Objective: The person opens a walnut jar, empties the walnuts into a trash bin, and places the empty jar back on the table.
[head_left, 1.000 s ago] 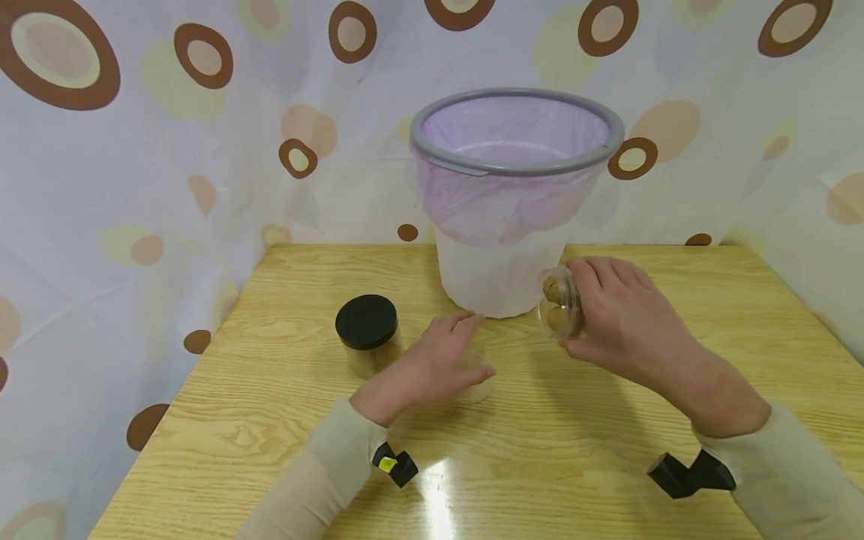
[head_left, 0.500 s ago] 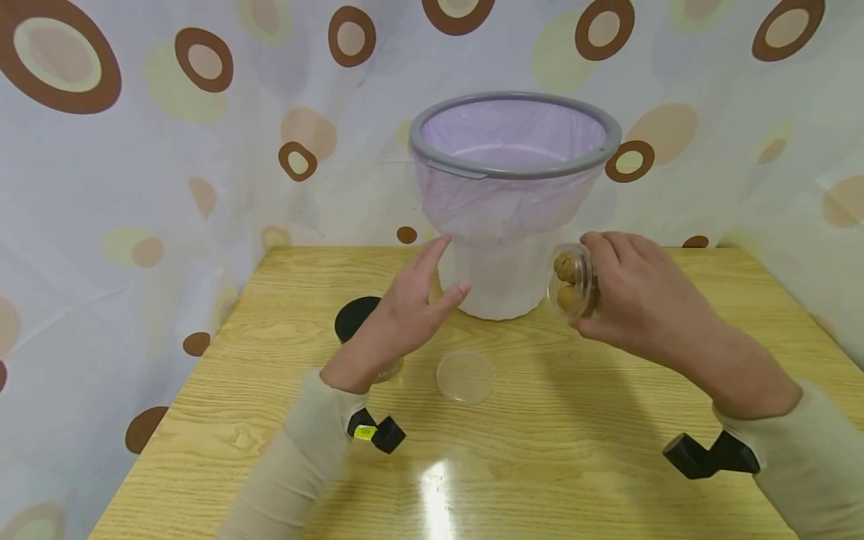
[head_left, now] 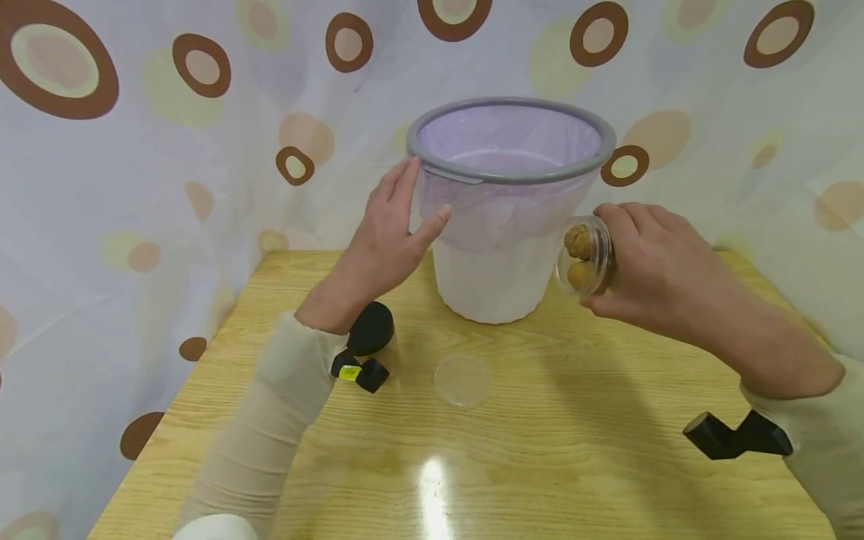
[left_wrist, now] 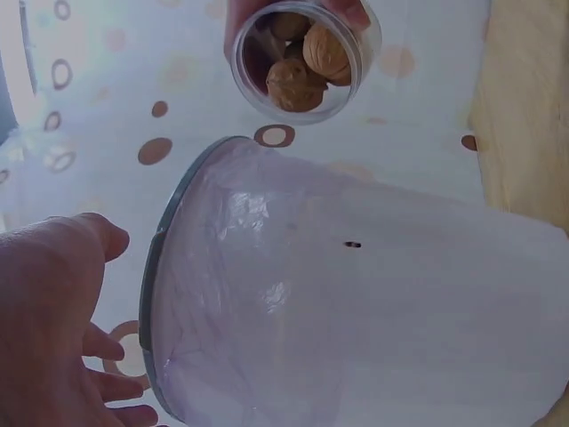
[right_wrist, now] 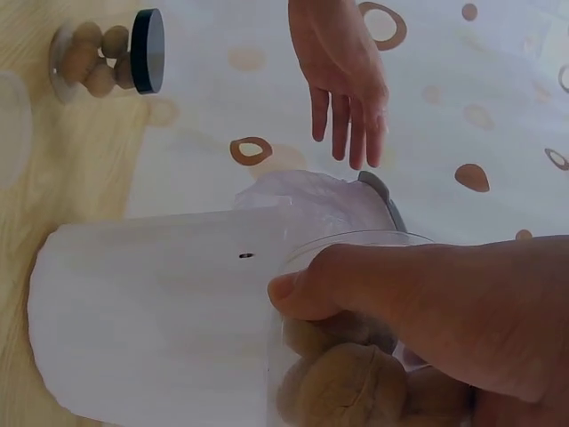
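Observation:
My right hand (head_left: pixel 664 262) grips a clear plastic jar (head_left: pixel 602 259) tipped onto its side, its uncovered mouth turned left. Walnuts (left_wrist: pixel 296 85) lie inside it, seen through the mouth in the left wrist view. The jar is held up to the right of a white bin (head_left: pixel 489 259) lined with a thin purple bag, below the level of its grey rim (head_left: pixel 513 178). Held out with straight fingers and the thumb apart, my left hand (head_left: pixel 385 236) has its fingertips right at the left side of that rim and holds nothing.
A second jar (right_wrist: pixel 98 58) with a black lid (head_left: pixel 371 328) and walnuts in it stands on the wooden table (head_left: pixel 540 450), partly behind my left wrist. To its right a clear round disc (head_left: pixel 462 381) lies flat. A patterned white cloth (head_left: pixel 202 150) hangs behind.
My left hand has lifted from above the clear disc up to the bin's rim, uncovering the disc. The right hand has raised the walnut jar and shifted a little right.

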Demonstrator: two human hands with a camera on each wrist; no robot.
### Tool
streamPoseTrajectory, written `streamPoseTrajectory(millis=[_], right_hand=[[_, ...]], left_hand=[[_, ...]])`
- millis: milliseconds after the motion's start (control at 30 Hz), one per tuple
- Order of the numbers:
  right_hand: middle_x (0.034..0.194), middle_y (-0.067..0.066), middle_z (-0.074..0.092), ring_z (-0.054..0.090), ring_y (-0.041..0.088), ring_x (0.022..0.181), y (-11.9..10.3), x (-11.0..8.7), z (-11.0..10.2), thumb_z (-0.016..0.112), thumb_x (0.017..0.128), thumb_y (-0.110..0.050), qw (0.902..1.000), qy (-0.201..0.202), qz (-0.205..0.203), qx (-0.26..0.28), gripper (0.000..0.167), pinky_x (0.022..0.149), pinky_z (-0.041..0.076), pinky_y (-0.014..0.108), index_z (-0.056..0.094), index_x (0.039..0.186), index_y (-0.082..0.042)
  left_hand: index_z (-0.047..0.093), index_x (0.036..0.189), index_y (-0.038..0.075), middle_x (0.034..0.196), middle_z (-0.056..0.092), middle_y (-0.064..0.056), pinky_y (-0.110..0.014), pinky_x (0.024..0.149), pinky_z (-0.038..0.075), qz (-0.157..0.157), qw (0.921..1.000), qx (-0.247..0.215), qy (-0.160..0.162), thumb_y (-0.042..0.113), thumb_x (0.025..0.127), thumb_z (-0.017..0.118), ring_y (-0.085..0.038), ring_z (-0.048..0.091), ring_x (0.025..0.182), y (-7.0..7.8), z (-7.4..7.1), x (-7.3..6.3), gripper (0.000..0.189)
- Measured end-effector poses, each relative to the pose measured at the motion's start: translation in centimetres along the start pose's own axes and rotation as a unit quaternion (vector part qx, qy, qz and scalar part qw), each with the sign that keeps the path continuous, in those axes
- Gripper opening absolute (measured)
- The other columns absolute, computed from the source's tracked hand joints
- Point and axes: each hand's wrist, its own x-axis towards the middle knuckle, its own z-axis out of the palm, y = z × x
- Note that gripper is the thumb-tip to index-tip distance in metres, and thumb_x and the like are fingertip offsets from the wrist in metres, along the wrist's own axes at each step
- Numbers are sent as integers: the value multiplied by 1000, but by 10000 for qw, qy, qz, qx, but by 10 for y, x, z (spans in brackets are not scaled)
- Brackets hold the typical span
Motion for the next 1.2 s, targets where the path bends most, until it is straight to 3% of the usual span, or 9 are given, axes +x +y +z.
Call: streamPoseTrajectory(millis=[133, 400, 567, 900, 1200], right_hand=[[106, 26, 61, 56, 44, 106, 3, 4, -8, 89, 56, -23, 9999, -92, 117, 69, 81, 91, 46, 58, 50, 120, 7], [112, 28, 59, 55, 47, 108, 8, 12, -25, 90, 60, -29, 9974, -575, 400, 177, 93, 93, 44, 61, 45, 132, 8], [112, 28, 58, 54, 47, 105, 10, 21, -39, 91, 61, -33, 9953, -785, 560, -28, 96, 94, 43, 62, 43, 135, 6], [117, 28, 53, 52, 45, 99, 21, 44, -63, 91, 64, -32, 9941, -888, 628, -47, 92, 85, 44, 60, 42, 132, 5], [117, 30, 50, 49, 46, 98, 37, 67, -66, 86, 70, -33, 9906, -1089, 777, -269, 93, 81, 44, 59, 36, 137, 8]], left_hand=[[16, 158, 2, 164, 15, -16, -41, 125, 15, -26, 9991, 401, -106, 46, 102, 47, -32, 14, 152, 4, -10, 17, 78], [10, 159, 3, 166, 10, -16, -41, 126, 12, -199, 9891, 1060, -1006, 51, 104, 38, -32, 9, 153, 10, -33, 47, 78], [8, 159, 5, 167, 7, -13, -42, 126, 11, -409, 9822, 1324, -1271, 55, 104, 32, -30, 8, 154, 13, -43, 61, 78], [7, 160, 5, 167, 6, -14, -42, 126, 11, -686, 9628, 1880, -1815, 62, 102, 25, -31, 8, 154, 15, -38, 88, 83], [5, 160, 8, 167, 4, -12, -42, 126, 8, -993, 9461, 2103, -2256, 67, 100, 21, -30, 4, 155, 16, -33, 103, 86]])
